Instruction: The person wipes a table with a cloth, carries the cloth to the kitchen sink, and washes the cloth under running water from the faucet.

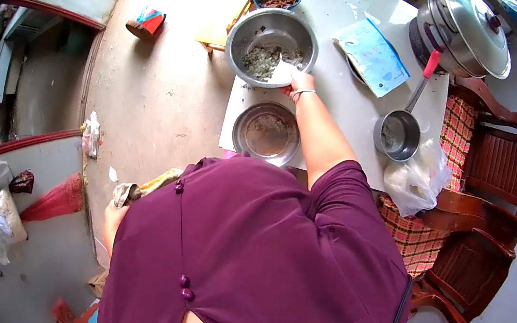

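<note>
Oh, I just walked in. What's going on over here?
A person is reaching over a table, their right hand holding something white in a big metal bowl. A greyish, crumbly mixture lies in the bottom. Down at their side, the left hand grips what looks like a crumpled cloth. A shallower metal dish stands nearer the person, and a red-handled saucepan sits off to the right.

Purple top (pixel 261 224), short slv (pixel 343 176), rnd btns (pixel 184 282), bangle (pixel 305 92)
</note>
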`<state>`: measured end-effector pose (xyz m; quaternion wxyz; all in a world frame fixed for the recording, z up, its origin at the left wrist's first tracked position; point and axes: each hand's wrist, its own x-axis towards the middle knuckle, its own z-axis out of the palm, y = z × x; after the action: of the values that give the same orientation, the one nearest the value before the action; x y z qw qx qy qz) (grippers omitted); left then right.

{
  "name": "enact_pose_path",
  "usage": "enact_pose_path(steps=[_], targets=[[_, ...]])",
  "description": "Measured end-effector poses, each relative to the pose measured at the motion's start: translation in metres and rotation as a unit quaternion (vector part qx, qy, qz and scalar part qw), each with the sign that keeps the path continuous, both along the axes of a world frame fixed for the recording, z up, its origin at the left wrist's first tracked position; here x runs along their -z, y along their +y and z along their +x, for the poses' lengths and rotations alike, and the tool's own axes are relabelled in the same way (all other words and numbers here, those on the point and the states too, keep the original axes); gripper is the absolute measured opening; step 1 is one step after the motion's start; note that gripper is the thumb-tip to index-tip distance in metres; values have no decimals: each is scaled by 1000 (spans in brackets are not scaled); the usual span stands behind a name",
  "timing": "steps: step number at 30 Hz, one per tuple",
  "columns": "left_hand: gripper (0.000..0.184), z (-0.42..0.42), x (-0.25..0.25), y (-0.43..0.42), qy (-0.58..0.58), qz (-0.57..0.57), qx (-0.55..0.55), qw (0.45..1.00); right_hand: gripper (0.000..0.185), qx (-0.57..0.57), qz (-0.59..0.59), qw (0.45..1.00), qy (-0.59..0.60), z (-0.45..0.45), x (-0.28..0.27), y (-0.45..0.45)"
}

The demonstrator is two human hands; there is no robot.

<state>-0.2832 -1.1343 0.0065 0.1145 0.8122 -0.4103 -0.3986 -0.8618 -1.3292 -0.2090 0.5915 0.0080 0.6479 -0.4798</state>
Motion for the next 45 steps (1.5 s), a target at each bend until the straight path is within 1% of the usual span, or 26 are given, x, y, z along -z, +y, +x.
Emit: enact_pose_path(steps=[2, 4, 5, 6, 7, 9, 10, 13, 15, 17, 18, 19, 21, 24, 26, 27, 29, 30, 31, 32, 34, 35, 37, 41, 43, 45], targets=[[29, 13, 9, -4, 14, -5, -4, 1000, 26, 20, -13, 1000, 7, -2, -8, 8], [29, 19, 17, -12, 34, -9, -5, 999, 26, 25, -42, 999, 3, -7, -55, 37], [28, 16, 20, -18, 48, -13, -12, 999, 25, 37, -58, 998, -12, -20, -42, 50], [30, 18, 23, -26, 26, 28, -6, 999, 27, 80, -72, 994, -11, -27, -50, 67], [30, 19, 27, -30, 29, 31, -5, 999, 28, 94, -67, 993, 3, -34, -61, 86], [32, -3, 14, -46, -11, 7, 63, 998, 27, 142, -78, 987, -3, -48, -66, 130], [35, 1, 23, -51, 43, -3, 58, 997, 27, 161, -87, 983, -6, -52, -70, 154], [37, 10, 45, -78, 53, 16, 97, 994, 25, 237, -57, 970, 20, -50, -87, 226], [37, -8, 35, -100, 31, 31, 122, 992, 23, 280, -22, 959, 32, -44, -86, 270], [37, -23, 29, -120, -36, 12, 188, 981, 23, 293, 21, 955, 35, -32, -86, 311], [37, -38, 21, -130, -70, 30, 199, 977, 22, 307, 7, 951, 30, -23, -85, 328], [37, -40, 25, -139, -69, 28, 211, 975, 21, 320, -6, 947, 26, -16, -83, 343], [37, -38, 43, -156, 28, -5, 201, 979, 18, 328, 12, 944, 25, -1, -83, 365], [37, -42, 54, -177, 28, -12, 231, 973, 18, 358, 18, 933, 14, 12, -67, 389], [36, -45, 67, -193, 66, -24, 242, 968, 19, 323, 55, 944, 38, 12, -44, 406], [36, -57, 56, -191, 69, -26, 256, 964, 19, 338, 53, 939, 39, 15, -55, 407], [34, -86, 25, -186, 21, -24, 282, 959, 19, 397, -61, 916, -25, 25, -75, 401], [33, -94, 16, -185, 9, -23, 298, 954, 20, 380, 16, 925, 4, 24, -72, 402], [33, -103, 8, -183, -3, -23, 313, 950, 21, 375, 10, 927, -1, 23, -68, 405], [33, -102, 11, -184, 2, -22, 308, 951, 22, 374, 17, 927, 5, 22, -66, 405], [34, -82, 36, -190, 80, -19, 272, 959, 22, 376, 22, 926, 11, 18, -61, 406], [34, -82, 38, -190, 79, -21, 275, 958, 23, 375, 24, 927, 10, 16, -58, 407], [35, -77, 42, -189, 140, -17, 253, 957, 23, 371, 25, 928, 6, 12, -51, 408], [33, -94, 23, -172, 111, -16, 264, 958, 24, 353, 39, 935, 2, -4, -38, 415], [33, -91, 24, -168, 107, -13, 256, 961, 26, 372, 19, 928, 6, -11, -36, 415], [32, -92, 18, -161, 103, -10, 249, 963, 27, 356, 11, 934, -6, -15, -36, 413]])
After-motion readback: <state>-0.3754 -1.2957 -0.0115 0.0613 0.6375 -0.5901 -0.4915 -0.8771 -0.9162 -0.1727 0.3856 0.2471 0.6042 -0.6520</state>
